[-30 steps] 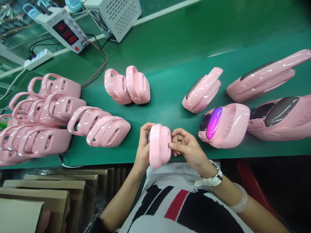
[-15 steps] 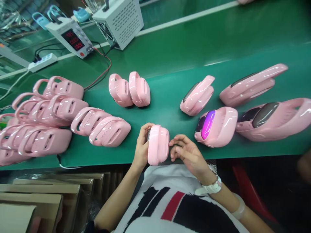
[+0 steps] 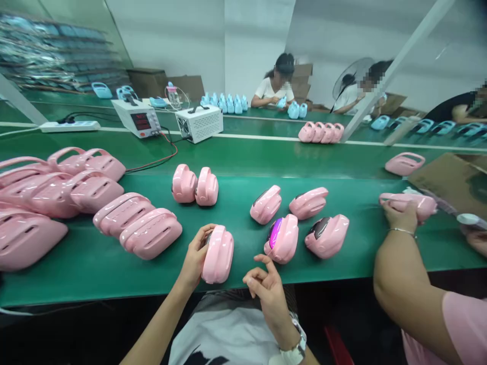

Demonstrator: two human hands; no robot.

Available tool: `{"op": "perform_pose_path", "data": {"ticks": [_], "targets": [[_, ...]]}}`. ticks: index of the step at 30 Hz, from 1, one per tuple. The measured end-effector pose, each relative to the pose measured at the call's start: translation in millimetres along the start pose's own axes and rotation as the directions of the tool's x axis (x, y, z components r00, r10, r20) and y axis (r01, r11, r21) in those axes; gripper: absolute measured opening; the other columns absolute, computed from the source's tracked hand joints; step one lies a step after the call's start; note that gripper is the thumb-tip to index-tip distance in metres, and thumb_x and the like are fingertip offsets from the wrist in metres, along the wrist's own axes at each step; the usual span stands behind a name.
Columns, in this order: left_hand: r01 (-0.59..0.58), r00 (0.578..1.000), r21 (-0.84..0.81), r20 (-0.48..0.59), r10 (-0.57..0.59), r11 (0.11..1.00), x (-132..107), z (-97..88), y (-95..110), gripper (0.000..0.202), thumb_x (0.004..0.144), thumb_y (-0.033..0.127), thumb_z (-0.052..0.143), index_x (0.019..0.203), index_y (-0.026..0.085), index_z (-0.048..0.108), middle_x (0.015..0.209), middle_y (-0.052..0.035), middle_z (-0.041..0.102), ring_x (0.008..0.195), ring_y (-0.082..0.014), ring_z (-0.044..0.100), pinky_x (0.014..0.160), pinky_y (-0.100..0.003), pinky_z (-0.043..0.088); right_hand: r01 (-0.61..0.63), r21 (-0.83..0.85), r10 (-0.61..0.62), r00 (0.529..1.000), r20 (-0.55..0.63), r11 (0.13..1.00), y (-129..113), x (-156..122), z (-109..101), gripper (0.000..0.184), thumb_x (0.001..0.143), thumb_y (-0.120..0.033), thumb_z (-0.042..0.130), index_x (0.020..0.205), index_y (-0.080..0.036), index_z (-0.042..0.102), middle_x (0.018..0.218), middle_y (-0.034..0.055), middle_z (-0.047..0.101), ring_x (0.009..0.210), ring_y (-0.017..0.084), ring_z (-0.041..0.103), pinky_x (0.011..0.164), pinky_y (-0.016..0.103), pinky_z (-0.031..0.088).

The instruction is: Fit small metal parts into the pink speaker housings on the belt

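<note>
My left hand [image 3: 198, 258] is wrapped round the dark-fronted side of a glossy pink handled device [image 3: 220, 256], held upright near the table's front edge. Just to its right my right hand [image 3: 266, 286] hovers with curled fingers apart, touching nothing I can see. Beyond those fingers stands a similar device with a lit purple panel [image 3: 276, 233]. Close by are another with a dark panel [image 3: 327, 235] and two more pink devices [image 3: 266, 204] behind. The front of the held device faces away from me.
Many pink devices [image 3: 91, 190] crowd the green table's left side; a pair [image 3: 206, 186] stands mid-table. Behind are a power supply [image 3: 140, 121], a vented white box [image 3: 200, 123] and wires. At right a co-worker's hand [image 3: 403, 218] holds a pink device beside a carton [image 3: 449, 177].
The view has tilted up, bringing co-workers and the far tables into sight. My right hand has moved away from the held device, which stays in my left hand.
</note>
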State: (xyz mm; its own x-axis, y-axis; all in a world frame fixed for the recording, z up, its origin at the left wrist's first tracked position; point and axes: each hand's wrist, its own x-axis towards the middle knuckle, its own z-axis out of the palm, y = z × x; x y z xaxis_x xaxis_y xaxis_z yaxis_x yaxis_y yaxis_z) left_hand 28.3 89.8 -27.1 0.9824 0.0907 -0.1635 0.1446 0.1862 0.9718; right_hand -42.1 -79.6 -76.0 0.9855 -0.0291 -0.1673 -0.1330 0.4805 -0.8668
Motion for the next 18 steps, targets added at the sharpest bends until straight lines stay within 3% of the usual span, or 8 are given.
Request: {"op": "perform_pose_path", "data": {"ticks": [4, 7, 11, 14, 16, 18], "targets": [[-0.016, 1.0, 0.007, -0.002, 0.016, 1.0, -1, -2.9, -3, 0.045, 0.064, 0.038, 0.074, 0.102, 0.018, 0.062, 0.109, -0.0077, 0.068, 0.108, -0.0269, 0.06, 0.088, -0.03, 0.045, 0.058, -0.262, -0.039, 0.996, 0.077, 0.963, -3, 9, -1, 0.038, 0.071, -0.042, 0.078, 0.096, -0.022, 0.057, 0.07, 0.0018, 0.07, 0.058, 0.015, 0.057, 0.053, 0.025, 0.041], [-0.023, 1.0, 0.023, -0.002, 0.023, 0.999, -1, -5.2, -6, 0.043, 0.065, 0.038, 0.073, 0.103, 0.018, 0.063, 0.111, -0.0085, 0.068, 0.111, -0.0283, 0.06, 0.09, -0.032, 0.046, 0.205, -0.517, -0.149, 0.978, 0.149, 0.831, -11, 25, 1, 0.021, 0.08, -0.039, 0.068, 0.091, -0.021, 0.064, 0.079, 0.0056, 0.072, 0.069, 0.02, 0.062, 0.066, 0.032, 0.048], [-0.039, 0.998, 0.073, 0.056, 0.035, 0.997, 16, -5.5, -2, 0.037, 0.067, 0.035, 0.071, 0.099, 0.019, 0.066, 0.109, -0.0083, 0.07, 0.108, -0.0294, 0.061, 0.096, -0.037, 0.046, 0.286, -0.618, -0.195, 0.958, 0.213, 0.732, -10, 35, 5, 0.011, 0.076, -0.025, 0.069, 0.087, -0.022, 0.072, 0.087, 0.0067, 0.072, 0.079, 0.023, 0.06, 0.076, 0.038, 0.047], [-0.04, 0.992, 0.108, 0.125, 0.026, 0.993, 43, -5.2, 1, 0.039, 0.066, 0.037, 0.071, 0.101, 0.019, 0.07, 0.11, -0.009, 0.071, 0.109, -0.0326, 0.062, 0.102, -0.043, 0.045, 0.342, -0.657, -0.225, 0.939, 0.258, 0.672, -11, 37, 9, 0.008, 0.078, -0.022, 0.066, 0.082, -0.025, 0.072, 0.082, 0.006, 0.071, 0.078, 0.025, 0.063, 0.072, 0.04, 0.049], [-0.024, 0.985, 0.126, 0.17, 0.003, 0.992, 60, -6.2, -1, 0.048, 0.064, 0.041, 0.073, 0.109, 0.022, 0.072, 0.118, -0.0087, 0.071, 0.115, -0.0358, 0.06, 0.108, -0.049, 0.041, 0.414, -0.659, -0.323, 0.909, 0.264, 0.628, -30, 52, 8, 0.006, 0.08, -0.027, 0.067, 0.079, -0.029, 0.072, 0.077, 0.0035, 0.07, 0.074, 0.025, 0.064, 0.068, 0.041, 0.051], [-0.019, 0.976, 0.154, 0.215, -0.015, 0.988, 72, -8.8, -9, 0.052, 0.061, 0.045, 0.076, 0.111, 0.03, 0.075, 0.126, -0.0049, 0.069, 0.125, -0.0384, 0.055, 0.115, -0.053, 0.034, 0.463, -0.665, -0.443, 0.87, 0.216, 0.585, -71, 89, -1, 0.006, 0.083, -0.036, 0.067, 0.081, -0.035, 0.073, 0.08, 0.0013, 0.071, 0.082, 0.026, 0.066, 0.07, 0.042, 0.053]]}}
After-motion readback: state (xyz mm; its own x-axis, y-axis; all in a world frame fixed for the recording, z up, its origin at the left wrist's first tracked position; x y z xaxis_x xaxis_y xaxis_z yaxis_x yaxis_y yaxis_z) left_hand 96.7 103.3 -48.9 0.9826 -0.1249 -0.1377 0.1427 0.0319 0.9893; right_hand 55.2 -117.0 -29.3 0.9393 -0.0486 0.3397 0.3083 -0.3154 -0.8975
